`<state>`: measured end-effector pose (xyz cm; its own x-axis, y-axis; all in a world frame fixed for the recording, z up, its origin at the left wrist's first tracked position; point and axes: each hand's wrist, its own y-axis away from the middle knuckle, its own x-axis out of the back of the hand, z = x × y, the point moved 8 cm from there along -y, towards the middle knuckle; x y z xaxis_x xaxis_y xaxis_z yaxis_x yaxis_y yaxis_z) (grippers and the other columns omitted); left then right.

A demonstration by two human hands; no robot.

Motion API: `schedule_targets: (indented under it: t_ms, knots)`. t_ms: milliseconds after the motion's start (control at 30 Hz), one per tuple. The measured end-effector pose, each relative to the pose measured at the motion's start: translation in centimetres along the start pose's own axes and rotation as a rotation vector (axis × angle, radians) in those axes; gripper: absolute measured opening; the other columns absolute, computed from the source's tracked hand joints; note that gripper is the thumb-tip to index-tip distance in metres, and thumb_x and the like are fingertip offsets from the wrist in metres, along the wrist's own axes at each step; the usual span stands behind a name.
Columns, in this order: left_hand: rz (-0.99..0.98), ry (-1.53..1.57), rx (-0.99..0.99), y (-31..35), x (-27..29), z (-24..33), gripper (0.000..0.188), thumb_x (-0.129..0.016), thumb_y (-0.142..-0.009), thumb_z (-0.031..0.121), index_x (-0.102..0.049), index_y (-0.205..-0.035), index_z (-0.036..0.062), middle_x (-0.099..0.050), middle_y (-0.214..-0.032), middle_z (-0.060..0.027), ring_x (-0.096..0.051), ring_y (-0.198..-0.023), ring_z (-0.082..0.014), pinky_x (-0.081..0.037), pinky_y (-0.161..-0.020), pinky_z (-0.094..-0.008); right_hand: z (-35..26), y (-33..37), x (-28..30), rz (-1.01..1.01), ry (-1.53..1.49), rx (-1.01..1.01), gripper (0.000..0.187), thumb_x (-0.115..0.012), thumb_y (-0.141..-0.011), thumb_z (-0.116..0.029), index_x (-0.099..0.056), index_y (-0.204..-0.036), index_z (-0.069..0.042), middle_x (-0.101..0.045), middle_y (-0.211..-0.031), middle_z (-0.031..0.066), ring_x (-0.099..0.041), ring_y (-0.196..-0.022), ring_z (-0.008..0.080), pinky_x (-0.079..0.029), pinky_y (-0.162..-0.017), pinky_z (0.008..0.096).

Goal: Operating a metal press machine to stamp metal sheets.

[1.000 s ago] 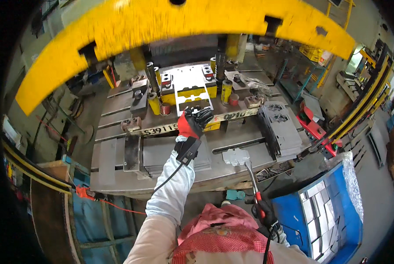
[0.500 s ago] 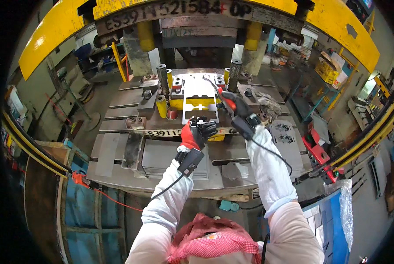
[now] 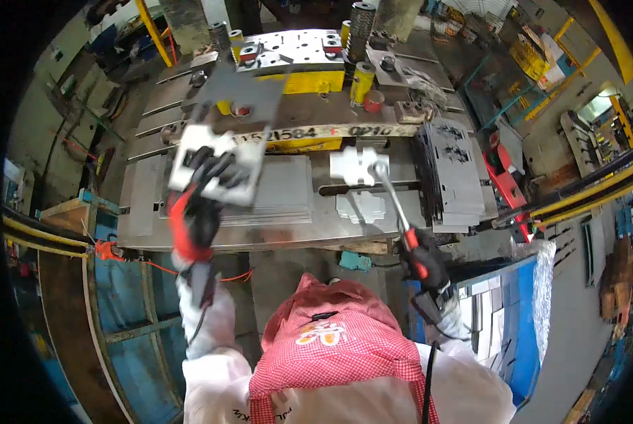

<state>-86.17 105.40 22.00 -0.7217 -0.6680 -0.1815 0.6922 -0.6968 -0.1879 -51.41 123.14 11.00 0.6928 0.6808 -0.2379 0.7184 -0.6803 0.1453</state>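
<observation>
Left hand, in a red-and-black glove, is closed on a flat grey metal blank and holds it lifted above the left part of the press tabletop. The blank is tilted, its far end blurred and reaching toward the die; a pale notched corner shows just left of the gloved fingers.

Right hand, gloved alike, is closed around the red-and-black handle of a long metal rod tool. The rod runs up and to the left; its tip touches a small pale stamped piece lying on the tabletop in front of the die. Another piece of like shape lies just nearer the person.

Under the lifted blank sits a stack of flat grey sheets. To the right, a stack of punched plates leans on the tabletop's edge. The yellow die block stands at the back, with spring posts on either side.

A blue bin stands low right. A red checked cloth covers the person's head at the lower edge.
</observation>
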Motion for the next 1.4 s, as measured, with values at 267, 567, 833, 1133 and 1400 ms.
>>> schedule_targets:
  t_ms: [267,567,833,1133,1400]
  knots:
    - [0.642,-0.057,-0.144,21.1,30.3,6.4,0.048,-0.042,-0.087,0.032,-0.043,-0.122,-0.0011,-0.046,-0.118,-0.0106,-0.049,-0.099,-0.0191,-0.042,-0.080,-0.0305,8.6,2.7,2.9,0.022,-0.076,-0.211,0.051,-0.056,-0.081,-0.025,-0.039,-0.124,-0.003,-0.058,-0.085,0.0073,-0.048,-0.053,0.0092,-0.038,-0.045,0.0225]
    - [1.390,0.029,-0.058,38.2,59.6,8.3,0.046,-0.043,-0.086,0.034,-0.044,-0.118,0.0013,-0.050,-0.102,-0.0098,-0.050,-0.084,-0.0194,-0.043,-0.070,-0.0317,9.3,2.7,5.2,0.109,0.115,-0.263,0.052,-0.057,-0.081,-0.019,-0.038,-0.128,-0.005,-0.058,-0.085,0.0040,-0.050,-0.059,0.0079,-0.041,-0.051,0.0226]
    - [1.462,0.386,0.127,39.3,60.5,-6.8,0.043,-0.044,-0.086,0.035,-0.044,-0.115,0.0035,-0.053,-0.087,-0.0091,-0.051,-0.070,-0.0196,-0.044,-0.060,-0.0328,2.9,-0.8,-4.0,-0.101,0.214,-0.156,0.062,-0.056,-0.077,-0.027,-0.033,-0.130,-0.003,-0.057,-0.091,0.0072,-0.047,-0.060,0.0066,-0.040,-0.051,0.0210]
    - [1.451,0.595,0.160,40.9,55.4,-13.3,0.041,-0.044,-0.085,0.037,-0.045,-0.112,0.0059,-0.056,-0.071,-0.0083,-0.052,-0.055,-0.0199,-0.044,-0.050,-0.0340,2.8,-8.1,-6.9,-0.275,0.270,-0.104,0.053,-0.055,-0.079,-0.024,-0.041,-0.124,0.000,-0.058,-0.089,0.0051,-0.050,-0.065,0.0062,-0.042,-0.053,0.0210]
    - [0.523,0.112,0.193,22.0,21.3,-14.9,0.037,-0.042,-0.087,0.028,-0.048,-0.116,0.0048,-0.056,-0.109,-0.0101,-0.055,-0.093,-0.0225,-0.044,-0.077,-0.0328,5.3,-12.5,-6.1,-0.314,0.105,-0.131,0.049,-0.052,-0.079,-0.022,-0.042,-0.123,-0.001,-0.058,-0.085,0.0044,-0.050,-0.061,0.0076,-0.043,-0.049,0.0224]
